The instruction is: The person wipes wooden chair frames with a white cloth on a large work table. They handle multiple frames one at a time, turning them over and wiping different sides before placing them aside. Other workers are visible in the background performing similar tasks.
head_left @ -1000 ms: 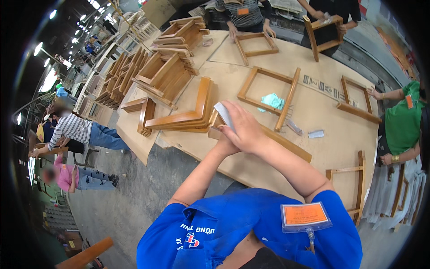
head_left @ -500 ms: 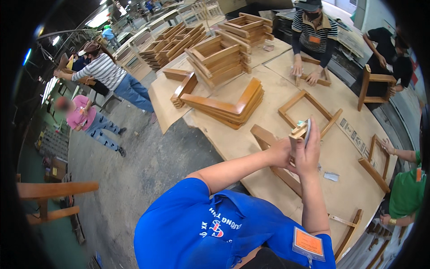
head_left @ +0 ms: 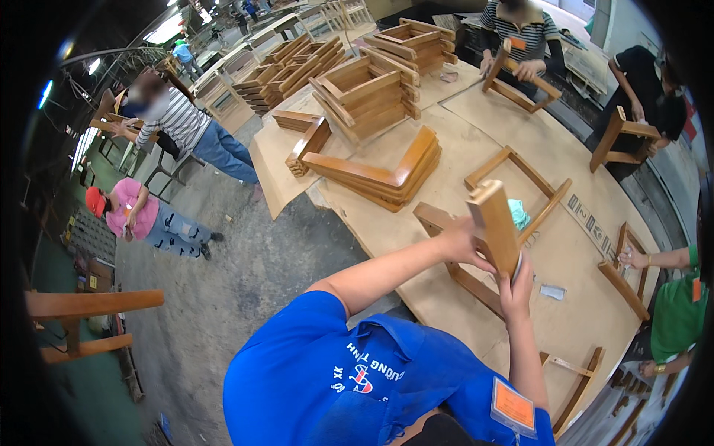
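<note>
Both of my hands hold a brown wooden bar point(head_left: 494, 227), tilted up over the table with its end grain toward the top. My left hand point(head_left: 462, 244) is closed around the bar's left side. Lower down, my right hand point(head_left: 516, 291) grips its near end. A thin grey edge, perhaps a sanding pad, shows by the right fingers and is mostly hidden. Just beneath lies a wooden frame point(head_left: 472, 286); whether the bar joins it, I cannot tell. Beyond the bar are a crumpled pale green cloth point(head_left: 518, 214) and another wooden frame point(head_left: 550, 195).
The table point(head_left: 461, 141) bears stacked angled wooden parts point(head_left: 394, 178) and stacked frames point(head_left: 364, 97). A small grey sheet point(head_left: 552, 291) lies right of my hands. Co-workers handle frames at the far side and right edge. A wooden part point(head_left: 97, 303) juts in at left.
The bar has turned so its broad face shows. My right hand has moved from its upper part down to its near end. Across the table, a co-worker has lifted a frame upright.
</note>
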`<state>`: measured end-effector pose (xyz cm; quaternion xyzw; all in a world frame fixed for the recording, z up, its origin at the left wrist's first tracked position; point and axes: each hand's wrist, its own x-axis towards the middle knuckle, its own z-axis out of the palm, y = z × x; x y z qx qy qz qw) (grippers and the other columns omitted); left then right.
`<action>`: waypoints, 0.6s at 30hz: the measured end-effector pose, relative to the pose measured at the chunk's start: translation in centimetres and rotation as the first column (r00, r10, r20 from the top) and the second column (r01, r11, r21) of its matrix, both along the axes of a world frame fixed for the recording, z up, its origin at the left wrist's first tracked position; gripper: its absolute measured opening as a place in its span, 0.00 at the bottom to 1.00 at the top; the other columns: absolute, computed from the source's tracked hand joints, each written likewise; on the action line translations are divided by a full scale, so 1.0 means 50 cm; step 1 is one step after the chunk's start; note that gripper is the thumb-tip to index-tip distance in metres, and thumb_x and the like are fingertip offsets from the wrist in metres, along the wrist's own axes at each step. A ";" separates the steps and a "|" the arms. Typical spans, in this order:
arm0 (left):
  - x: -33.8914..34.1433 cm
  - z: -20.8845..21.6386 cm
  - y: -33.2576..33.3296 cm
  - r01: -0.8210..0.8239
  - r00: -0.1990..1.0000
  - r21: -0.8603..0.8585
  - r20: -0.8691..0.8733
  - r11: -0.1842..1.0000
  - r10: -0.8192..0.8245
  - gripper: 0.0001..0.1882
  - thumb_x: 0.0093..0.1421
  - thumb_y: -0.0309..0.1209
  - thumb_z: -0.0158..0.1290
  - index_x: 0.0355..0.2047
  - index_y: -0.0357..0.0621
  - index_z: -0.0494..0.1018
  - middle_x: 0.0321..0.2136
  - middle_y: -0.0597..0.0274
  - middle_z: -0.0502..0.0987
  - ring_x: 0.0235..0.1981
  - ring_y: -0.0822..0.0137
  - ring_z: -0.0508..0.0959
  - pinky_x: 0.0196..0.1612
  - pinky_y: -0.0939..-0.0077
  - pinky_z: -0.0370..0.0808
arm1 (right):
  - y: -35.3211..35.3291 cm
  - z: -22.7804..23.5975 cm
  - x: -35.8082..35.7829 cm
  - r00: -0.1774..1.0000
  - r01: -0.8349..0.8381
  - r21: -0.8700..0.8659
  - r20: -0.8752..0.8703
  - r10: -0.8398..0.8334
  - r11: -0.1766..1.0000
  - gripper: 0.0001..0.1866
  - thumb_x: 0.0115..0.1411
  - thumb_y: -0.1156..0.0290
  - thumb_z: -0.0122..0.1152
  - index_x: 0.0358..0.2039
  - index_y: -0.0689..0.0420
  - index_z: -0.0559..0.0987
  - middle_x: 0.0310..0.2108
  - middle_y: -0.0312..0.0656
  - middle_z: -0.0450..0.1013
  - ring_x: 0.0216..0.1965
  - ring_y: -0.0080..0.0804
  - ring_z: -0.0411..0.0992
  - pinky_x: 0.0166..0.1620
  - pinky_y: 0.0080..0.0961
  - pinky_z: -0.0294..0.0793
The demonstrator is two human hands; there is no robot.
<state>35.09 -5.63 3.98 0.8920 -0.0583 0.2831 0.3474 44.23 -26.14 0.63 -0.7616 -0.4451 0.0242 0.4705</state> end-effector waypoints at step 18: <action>-0.068 -0.109 0.175 -0.122 0.927 -0.589 -0.354 0.799 -0.120 0.30 0.42 0.21 0.68 0.46 0.39 0.69 0.39 0.61 0.75 0.41 0.65 0.76 0.45 0.70 0.76 | -0.349 -0.219 0.042 0.998 0.034 -0.497 0.062 -0.003 0.867 0.50 0.36 0.52 0.76 0.57 0.59 0.61 0.53 0.52 0.64 0.54 0.51 0.62 0.56 0.42 0.62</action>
